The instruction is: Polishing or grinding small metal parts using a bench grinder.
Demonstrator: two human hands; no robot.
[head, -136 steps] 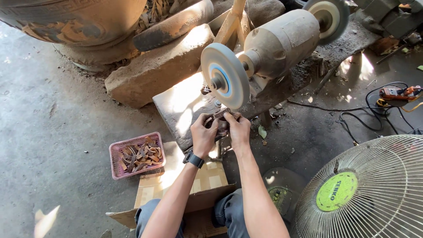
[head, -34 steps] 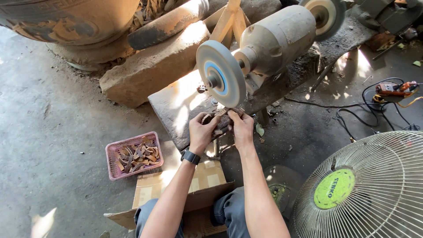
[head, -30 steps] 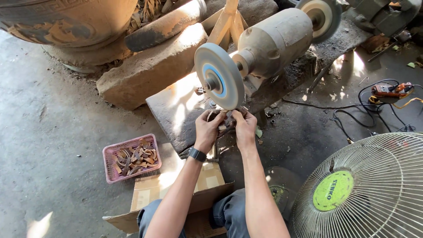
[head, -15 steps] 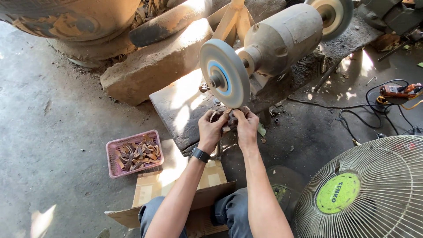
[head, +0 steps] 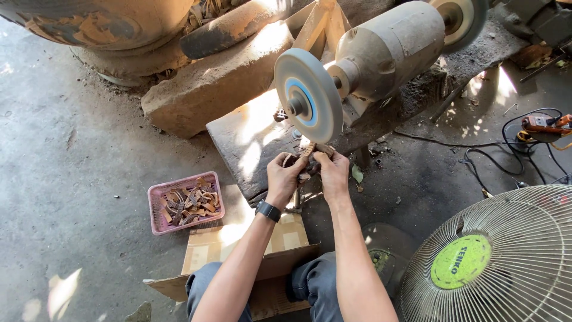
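Pinched between both hands just under the rim of the grey buffing wheel (head: 308, 95), a small brown piece (head: 307, 150) is held up; it looks thin, light and stiff, probably best gripped by its two ends, well clear of the wheel. The left hand (head: 286, 177), with a black wristwatch (head: 268, 210), and the right hand (head: 332, 173) are each closed on it. A pink basket (head: 156, 197) of similar brown pieces sits on the concrete floor (head: 71, 179) nearby.
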